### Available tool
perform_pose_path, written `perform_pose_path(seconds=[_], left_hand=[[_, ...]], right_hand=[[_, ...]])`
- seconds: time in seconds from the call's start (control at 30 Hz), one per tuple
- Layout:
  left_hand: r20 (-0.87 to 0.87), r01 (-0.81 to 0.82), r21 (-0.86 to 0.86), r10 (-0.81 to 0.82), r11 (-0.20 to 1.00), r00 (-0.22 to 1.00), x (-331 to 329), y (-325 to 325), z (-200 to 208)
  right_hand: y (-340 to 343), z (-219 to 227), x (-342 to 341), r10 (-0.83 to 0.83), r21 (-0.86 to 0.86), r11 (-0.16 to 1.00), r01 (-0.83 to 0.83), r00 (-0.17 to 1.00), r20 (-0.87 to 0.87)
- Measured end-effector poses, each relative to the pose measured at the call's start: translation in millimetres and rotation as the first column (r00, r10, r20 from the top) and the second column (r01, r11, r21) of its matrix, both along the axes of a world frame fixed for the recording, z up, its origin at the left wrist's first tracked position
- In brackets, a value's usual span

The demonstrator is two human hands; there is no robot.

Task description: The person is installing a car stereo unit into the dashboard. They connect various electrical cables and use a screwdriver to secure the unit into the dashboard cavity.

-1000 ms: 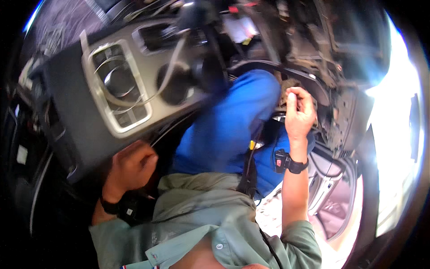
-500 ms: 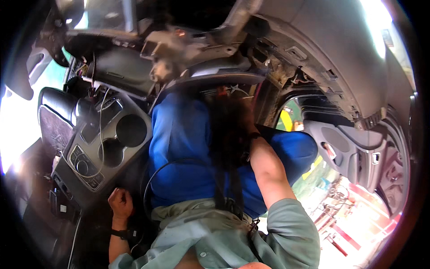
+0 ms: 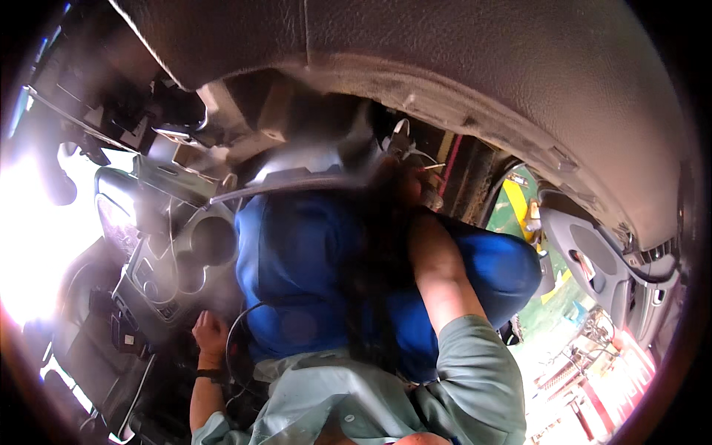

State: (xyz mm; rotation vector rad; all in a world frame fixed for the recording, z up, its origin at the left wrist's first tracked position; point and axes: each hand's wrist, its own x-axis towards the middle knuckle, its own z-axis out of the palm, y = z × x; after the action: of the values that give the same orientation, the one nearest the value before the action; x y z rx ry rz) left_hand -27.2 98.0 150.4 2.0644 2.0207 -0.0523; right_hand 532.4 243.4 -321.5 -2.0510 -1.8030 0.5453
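left hand (image 3: 210,331) loosely curled, empty, beside centre console (image 3: 167,274); right hand (image 3: 415,185) blurred among loose wires (image 3: 415,152), grip cannot tell; snagging risk.

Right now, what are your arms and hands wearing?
Both arms wear short grey-green fabric sleeves that end above the elbow, leaving the forearms bare. The left hand is bare, with a dark band on its wrist. The right hand is blurred and mostly hidden.

L hand (image 3: 210,330) low at lower left, fingers curled loosely, wrist w/ dark band, forearm running down to frame edge; R arm bare, stretched up and fwd, R hand blurred, grip can't be told.
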Motion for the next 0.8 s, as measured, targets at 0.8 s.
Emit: perform_pose_path(seconds=[0.8], left_hand=[[0.67, -0.014, 0.19, -0.119, 0.982, 0.733, 119.1, 74.8, 86.3]], right_hand=[[-3.6, 478.8, -102.1, -0.627, -0.612, 0.761, 0.216, 0.004, -0.779]])
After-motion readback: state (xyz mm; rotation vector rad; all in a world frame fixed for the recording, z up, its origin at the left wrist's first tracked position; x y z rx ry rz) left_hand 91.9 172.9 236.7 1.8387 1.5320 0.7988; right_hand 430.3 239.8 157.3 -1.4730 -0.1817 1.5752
